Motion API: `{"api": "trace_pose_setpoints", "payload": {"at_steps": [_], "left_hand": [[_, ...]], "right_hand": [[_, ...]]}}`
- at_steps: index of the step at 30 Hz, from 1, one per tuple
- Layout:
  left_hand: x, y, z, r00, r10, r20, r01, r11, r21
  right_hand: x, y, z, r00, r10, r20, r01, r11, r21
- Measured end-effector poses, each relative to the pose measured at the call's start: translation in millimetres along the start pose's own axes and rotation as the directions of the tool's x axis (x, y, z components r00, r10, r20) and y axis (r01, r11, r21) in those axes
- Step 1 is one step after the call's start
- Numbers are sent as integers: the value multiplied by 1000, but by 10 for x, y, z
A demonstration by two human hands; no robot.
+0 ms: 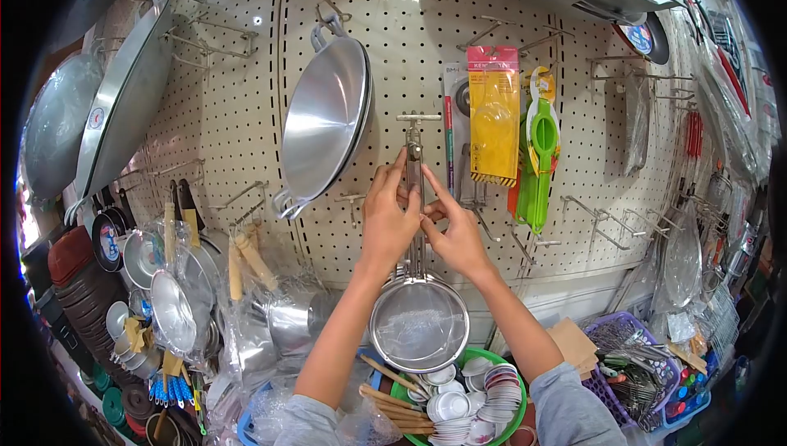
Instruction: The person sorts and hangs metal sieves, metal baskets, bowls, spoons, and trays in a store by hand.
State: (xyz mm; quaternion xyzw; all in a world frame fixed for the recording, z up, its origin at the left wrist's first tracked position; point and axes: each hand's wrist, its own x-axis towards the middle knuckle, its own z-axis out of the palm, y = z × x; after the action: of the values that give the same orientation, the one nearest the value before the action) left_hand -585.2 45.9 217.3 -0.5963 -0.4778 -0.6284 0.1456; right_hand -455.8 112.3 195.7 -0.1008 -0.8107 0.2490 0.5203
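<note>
A round wire-mesh strainer [420,331] hangs bowl-down by its long handle, at the middle of the view. The handle's top end is at a metal hook [416,120] on the pegboard; another strainer's rim seems to sit behind it. My left hand [388,216] grips the handle from the left, fingers pointing up along it. From the right, my right hand [457,237] pinches the same handle, its index finger stretched up beside it. The palm sides and parts of the handle are hidden by the fingers.
Behind is a perforated pegboard [393,52] with a steel wok [324,118] left of my hands. To the right hang a yellow packaged item [493,118] and a green squeezer [541,143]. Below stand a green basin [518,413] of small white dishes and a purple basket [668,356] of utensils.
</note>
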Motion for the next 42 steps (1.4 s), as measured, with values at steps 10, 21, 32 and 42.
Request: {"api": "trace_pose_setpoints", "payload": {"at_steps": [10,21,32,42], "left_hand": [[40,-215,66,998,57,40,-64,977,201],[25,-152,30,986,-30,163,-24,947,320],[-200,-35,-46,976,16,217,-103,911,400],[-903,463,107,953,155,259,-249,891,380]], "right_hand": [[104,327,147,983,-142,-114,138,990,-40],[53,331,90,998,43,-55,-42,999,24],[-115,434,163,994,18,-109,-30,993,-110],[-995,436,-55,989,143,-24,-141,988,61]]}}
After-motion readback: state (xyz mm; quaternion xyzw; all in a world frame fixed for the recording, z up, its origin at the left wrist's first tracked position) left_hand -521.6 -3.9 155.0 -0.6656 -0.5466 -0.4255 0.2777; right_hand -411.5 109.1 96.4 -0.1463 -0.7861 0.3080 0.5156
